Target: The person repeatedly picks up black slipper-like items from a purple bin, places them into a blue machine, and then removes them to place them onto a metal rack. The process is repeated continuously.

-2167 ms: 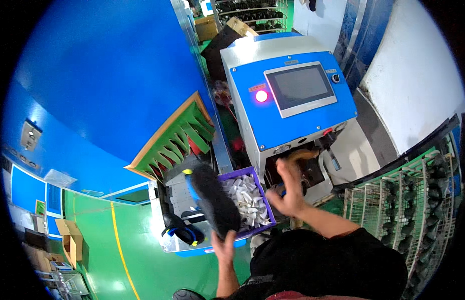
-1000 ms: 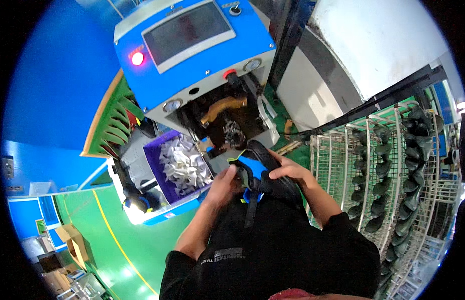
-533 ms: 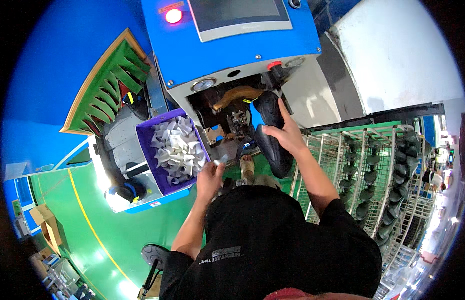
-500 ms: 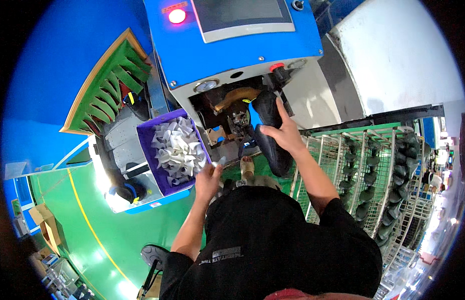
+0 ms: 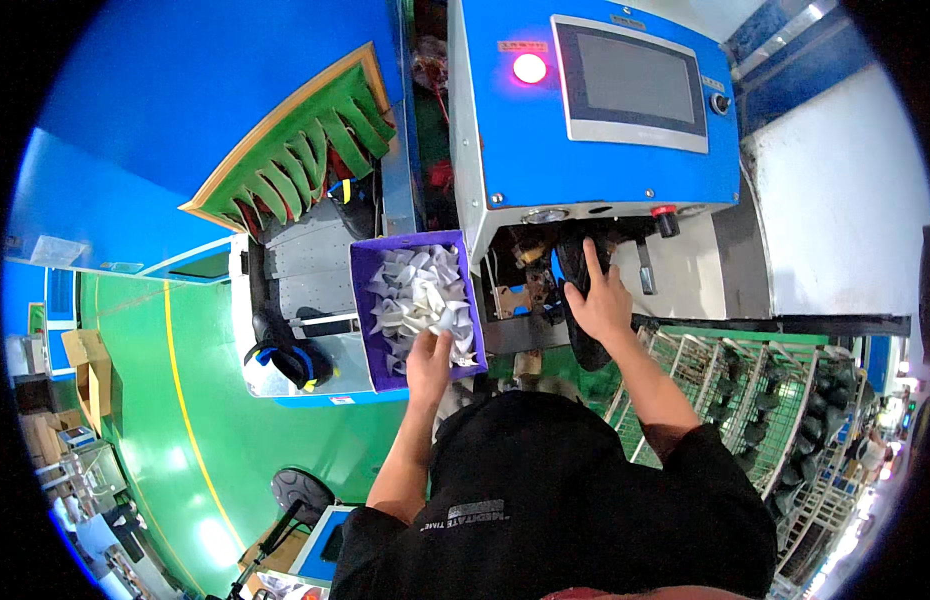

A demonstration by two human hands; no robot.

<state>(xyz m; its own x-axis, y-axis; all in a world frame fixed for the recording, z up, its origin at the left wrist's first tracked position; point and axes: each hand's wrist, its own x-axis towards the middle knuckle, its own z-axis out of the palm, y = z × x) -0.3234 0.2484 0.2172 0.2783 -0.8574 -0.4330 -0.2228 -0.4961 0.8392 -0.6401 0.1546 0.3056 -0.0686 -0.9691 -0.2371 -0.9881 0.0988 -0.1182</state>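
My right hand (image 5: 602, 308) holds a black shoe upper (image 5: 588, 348), its index finger stretched along the top and its thumb at the side. The toe end of the upper reaches into the dark opening (image 5: 515, 262) under a blue machine (image 5: 605, 165); a bit of blue shows at its left side. Over the near right part of a purple box (image 5: 360, 300), my left hand (image 5: 428, 362) pinches a small whitish piece (image 5: 446, 324) between thumb and fingertips. Many curled white pieces (image 5: 410, 290) fill that box.
Left of the box runs a grey conveyor (image 5: 310, 258) with black shoe parts (image 5: 285, 362), and a green-lined chamber with hanging strips (image 5: 295, 170) stands over it. The machine carries a screen (image 5: 635, 85) and a lit red lamp (image 5: 530, 68). Right stands a wire rack (image 5: 730, 390) of dark shoes.
The black shoe upper has gone from in front of the machine into its opening, with my right hand on it. My left hand has moved over the white pieces. The view has shifted left.
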